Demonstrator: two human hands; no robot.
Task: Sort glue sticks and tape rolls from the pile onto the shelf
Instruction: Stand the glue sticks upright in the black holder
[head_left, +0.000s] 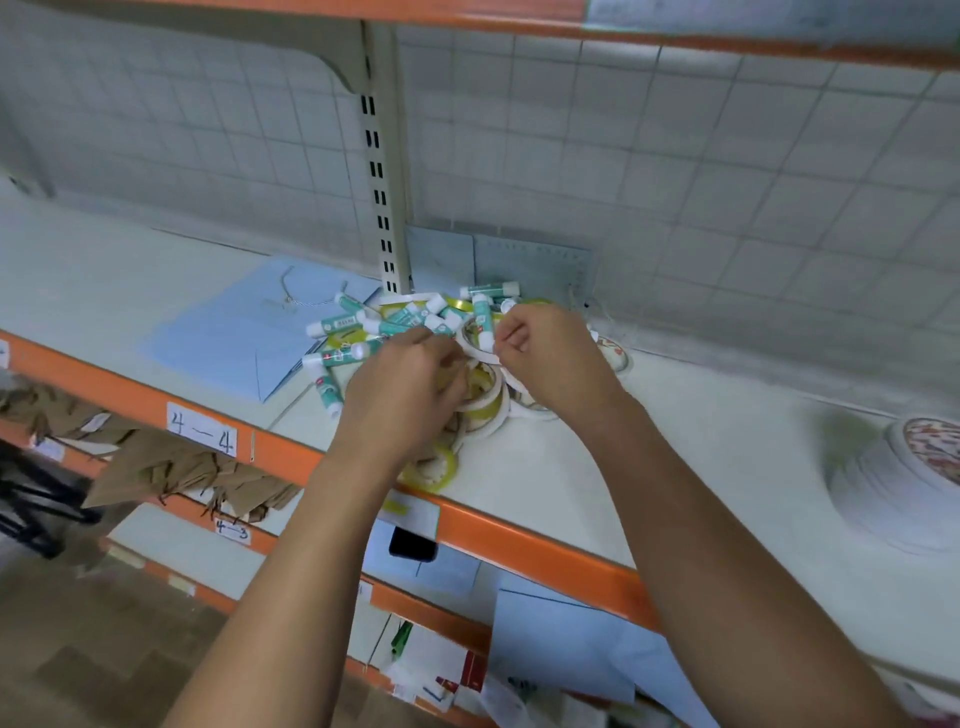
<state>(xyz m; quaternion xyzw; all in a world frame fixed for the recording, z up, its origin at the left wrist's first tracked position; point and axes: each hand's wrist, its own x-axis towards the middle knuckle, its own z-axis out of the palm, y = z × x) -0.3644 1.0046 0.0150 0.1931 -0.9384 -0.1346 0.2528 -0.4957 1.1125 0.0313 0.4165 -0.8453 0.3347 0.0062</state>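
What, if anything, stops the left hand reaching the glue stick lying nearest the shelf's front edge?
Probably nothing: yes. That glue stick lies uncovered on the shelf just left of the left hand, with nothing between, though its fingers are curled among tape rolls.

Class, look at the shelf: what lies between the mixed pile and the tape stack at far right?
Only bare white shelf, with the right forearm crossing above it. This shows in the head view.
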